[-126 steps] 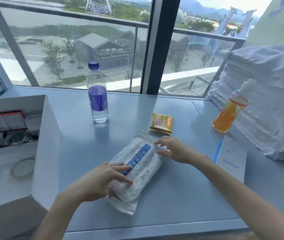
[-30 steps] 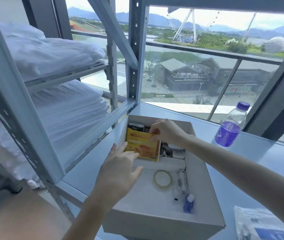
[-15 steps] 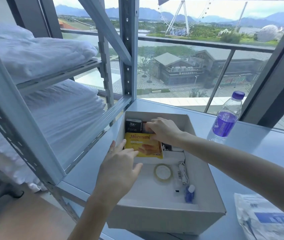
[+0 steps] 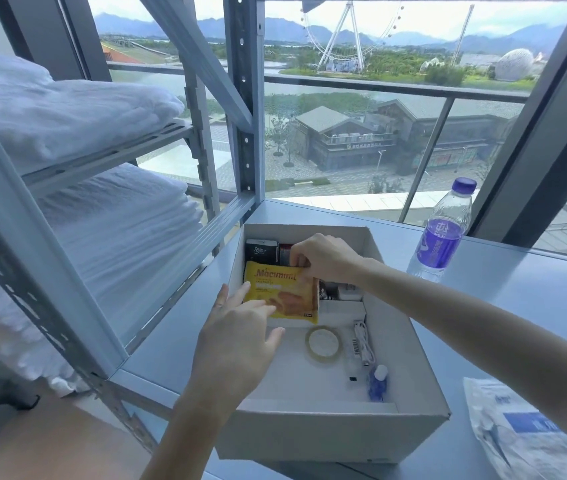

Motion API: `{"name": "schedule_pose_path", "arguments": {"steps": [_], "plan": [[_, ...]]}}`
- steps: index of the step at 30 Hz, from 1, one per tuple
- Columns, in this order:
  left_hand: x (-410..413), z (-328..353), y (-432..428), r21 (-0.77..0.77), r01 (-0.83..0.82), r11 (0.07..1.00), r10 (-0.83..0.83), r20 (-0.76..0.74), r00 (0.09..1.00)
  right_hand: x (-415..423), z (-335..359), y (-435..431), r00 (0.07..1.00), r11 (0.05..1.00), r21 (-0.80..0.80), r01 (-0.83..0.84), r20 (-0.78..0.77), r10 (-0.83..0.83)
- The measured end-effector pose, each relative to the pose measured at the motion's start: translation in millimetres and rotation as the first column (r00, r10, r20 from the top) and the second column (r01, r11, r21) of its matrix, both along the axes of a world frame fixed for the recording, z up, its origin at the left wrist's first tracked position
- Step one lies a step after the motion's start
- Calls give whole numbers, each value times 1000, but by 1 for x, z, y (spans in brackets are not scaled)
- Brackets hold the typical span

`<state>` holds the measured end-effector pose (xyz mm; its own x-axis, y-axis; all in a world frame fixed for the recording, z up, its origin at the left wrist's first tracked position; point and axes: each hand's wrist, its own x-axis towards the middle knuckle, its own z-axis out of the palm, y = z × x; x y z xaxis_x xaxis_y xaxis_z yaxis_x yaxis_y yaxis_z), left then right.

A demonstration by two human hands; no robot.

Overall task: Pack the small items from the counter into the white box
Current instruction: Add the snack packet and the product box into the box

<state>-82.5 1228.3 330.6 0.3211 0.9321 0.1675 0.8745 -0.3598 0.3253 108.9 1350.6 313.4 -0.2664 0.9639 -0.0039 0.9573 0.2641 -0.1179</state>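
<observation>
The open white box stands on the grey counter in front of me. A yellow snack packet lies tilted inside its far half. My right hand pinches the packet's top right corner. My left hand reaches over the box's left wall, its straight fingers touching the packet's lower left. Also inside the box are a roll of clear tape, a white cable, a small blue bottle and dark small boxes at the far end.
A water bottle with a purple label stands right of the box by the window. A plastic mask pack lies at the lower right. A grey metal shelf rack with folded white bedding rises close on the left.
I turned from the counter's middle to the box. The packet has gone from upright in both hands to lying lower inside the box; my left hand has slid onto it.
</observation>
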Motion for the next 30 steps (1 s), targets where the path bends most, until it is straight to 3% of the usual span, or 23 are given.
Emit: {"name": "schedule_pose_path", "arguments": {"steps": [3,6,12,19,27,30], "plan": [[-1,2,-1,-22,4,1000,-4,-10,1000,9,15,-4,995,973,227,39,-102,-16],[0,2,0,-21,13,1000,-13,-31,999,15,22,-6,998,916,402,-4,-58,29],[-1,-3,2,10,32,999,-31,-68,997,12,13,-7,997,942,328,-76,5,78],[-1,-8,4,37,53,998,-49,-102,994,-4,15,10,979,958,281,-61,-168,112],[-2,-16,10,71,85,994,-76,-116,990,-1,12,12,998,960,277,-37,-44,51],[-2,-16,9,79,91,993,-81,-127,989,-2,10,11,996,953,302,-20,-73,44]]}}
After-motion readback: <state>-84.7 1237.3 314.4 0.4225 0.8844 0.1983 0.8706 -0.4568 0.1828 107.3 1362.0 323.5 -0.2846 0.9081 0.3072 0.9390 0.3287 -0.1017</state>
